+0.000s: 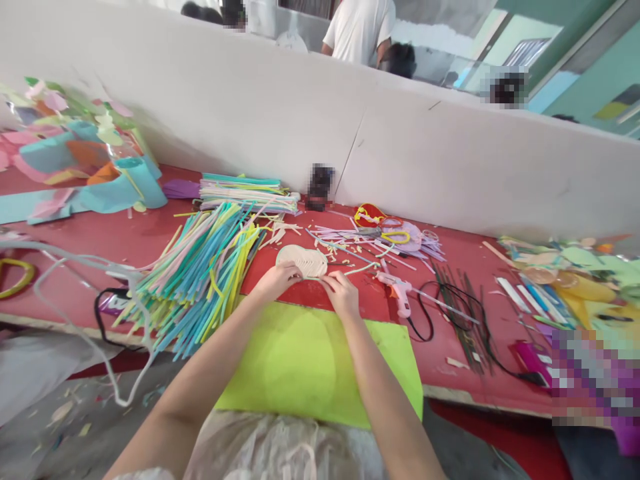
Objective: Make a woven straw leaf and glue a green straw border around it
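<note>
A cream, sole-shaped piece lies flat in front of me, with ridges across its middle and a thin pale green strand along its edge. It looks made of pipe cleaners. My left hand pinches its near left edge with bent fingers. At its near right edge, my right hand has thumb and fingertips closed on the rim and strand. A pale green pipe cleaner trails to the right beyond that hand. Below my wrists, a bright yellow-green sheet hangs over the table's front edge.
Left is a big bundle of coloured pipe cleaners. A pink glue gun with a black cord lies right, below yellow-handled scissors. Cut scraps litter the red table. A white partition stands behind, people beyond it.
</note>
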The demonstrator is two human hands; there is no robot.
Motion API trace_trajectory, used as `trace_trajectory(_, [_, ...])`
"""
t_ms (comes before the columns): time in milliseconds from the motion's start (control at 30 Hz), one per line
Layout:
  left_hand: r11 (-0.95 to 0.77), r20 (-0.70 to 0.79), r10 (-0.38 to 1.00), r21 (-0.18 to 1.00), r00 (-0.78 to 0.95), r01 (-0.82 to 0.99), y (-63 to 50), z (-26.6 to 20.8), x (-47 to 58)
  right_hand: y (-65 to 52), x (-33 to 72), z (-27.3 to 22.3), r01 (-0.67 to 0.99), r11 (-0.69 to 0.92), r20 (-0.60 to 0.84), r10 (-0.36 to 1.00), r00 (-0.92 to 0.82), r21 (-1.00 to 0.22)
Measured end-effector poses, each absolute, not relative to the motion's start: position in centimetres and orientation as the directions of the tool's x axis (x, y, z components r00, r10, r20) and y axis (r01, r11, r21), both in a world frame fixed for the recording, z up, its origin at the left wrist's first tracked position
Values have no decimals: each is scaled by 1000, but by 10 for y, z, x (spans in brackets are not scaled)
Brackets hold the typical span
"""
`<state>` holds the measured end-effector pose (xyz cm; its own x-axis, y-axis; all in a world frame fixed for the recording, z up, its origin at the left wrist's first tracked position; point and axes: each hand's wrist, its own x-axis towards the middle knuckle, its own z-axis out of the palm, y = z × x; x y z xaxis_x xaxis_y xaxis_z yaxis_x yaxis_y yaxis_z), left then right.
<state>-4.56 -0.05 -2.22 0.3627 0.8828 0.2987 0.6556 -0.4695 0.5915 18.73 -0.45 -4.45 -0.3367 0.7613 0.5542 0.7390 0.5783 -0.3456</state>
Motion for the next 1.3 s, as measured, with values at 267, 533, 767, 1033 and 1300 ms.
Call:
trace_trajectory(267, [-479, 285, 878, 540, 385, 692, -3, -19, -43, -5, 193, -48, 720, 576, 569, 763, -305, -386])
trace_trajectory(533, [-523, 235, 849, 499, 473, 691, -8, -16, -40, 3, 196, -49, 617, 542, 551, 810, -201, -571])
trace_trajectory(767, [-537, 167, 830, 496, 532, 682, -13, -15, -37, 5, 190, -49, 561, 601, 517, 792, -325, -569])
trace_trajectory(1033, [-537, 139, 826, 490, 546, 687, -14, -16, -39, 0, 257, -13, 797, 165, 626, 716, 309, -582])
trace_trajectory(1300, [-474, 237, 880, 512, 412, 716, -24, 12, -38, -9, 354, -34, 715, -401, 183, 788, 588, -573])
